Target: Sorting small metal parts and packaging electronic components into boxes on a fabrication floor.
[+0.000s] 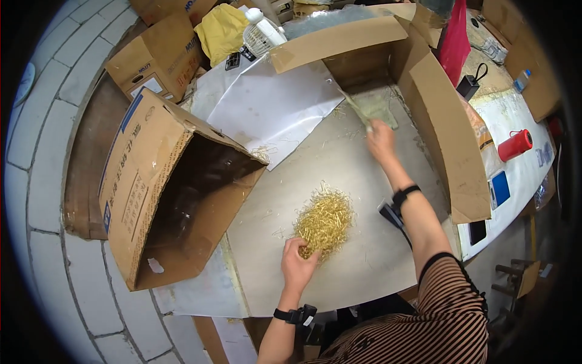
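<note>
A heap of thin, gold-coloured metal pieces (327, 218), like bent bits of wire, lies in the middle of the grey work surface (273, 285). My left hand (297, 264) is at the heap's near left edge, fingers curled and closed around some of the gold pieces. Farther off, toward the back right, my right hand (381, 139) is closed on the near edge of a pale greenish plastic bag (377, 108). That bag looks slightly smeared and lies by the cardboard wall. Black bands circle both of my wrists.
An open carton (163, 200) lies on its side at left. White sheeting (279, 109) covers the back left. Cardboard walls (445, 127) edge the back and right. A dark flat tool (393, 213) lies under my right forearm. Farther right is a red bottle (515, 145); a white fan (262, 33) stands behind.
</note>
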A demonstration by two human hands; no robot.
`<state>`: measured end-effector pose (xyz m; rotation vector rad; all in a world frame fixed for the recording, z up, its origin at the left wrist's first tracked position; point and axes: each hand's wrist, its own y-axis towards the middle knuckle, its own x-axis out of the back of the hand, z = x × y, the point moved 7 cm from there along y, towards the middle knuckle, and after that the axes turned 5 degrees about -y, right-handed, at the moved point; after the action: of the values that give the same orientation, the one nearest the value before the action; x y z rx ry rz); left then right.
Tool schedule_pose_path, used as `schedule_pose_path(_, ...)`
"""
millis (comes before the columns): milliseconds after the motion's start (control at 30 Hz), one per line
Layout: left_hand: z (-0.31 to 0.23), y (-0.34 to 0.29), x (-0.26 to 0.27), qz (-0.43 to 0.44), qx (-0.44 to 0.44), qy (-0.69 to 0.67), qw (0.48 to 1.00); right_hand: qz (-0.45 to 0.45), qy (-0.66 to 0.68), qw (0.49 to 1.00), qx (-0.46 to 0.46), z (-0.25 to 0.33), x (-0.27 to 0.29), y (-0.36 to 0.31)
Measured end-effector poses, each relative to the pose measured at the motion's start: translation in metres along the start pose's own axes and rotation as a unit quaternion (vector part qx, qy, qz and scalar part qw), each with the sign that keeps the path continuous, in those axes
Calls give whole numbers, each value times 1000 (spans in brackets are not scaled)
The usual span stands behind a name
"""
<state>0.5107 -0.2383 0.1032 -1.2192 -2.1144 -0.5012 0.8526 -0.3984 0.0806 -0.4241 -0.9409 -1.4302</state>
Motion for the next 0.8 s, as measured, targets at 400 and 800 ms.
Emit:
schedule_pose_path(400,14,-16,-32,-80,69,-162,981,113,247,962,10,80,102,-248)
schedule_pose_path(800,3,-42,-42,19,-37,-161,986,301,154,918,-208,70,8,-260)
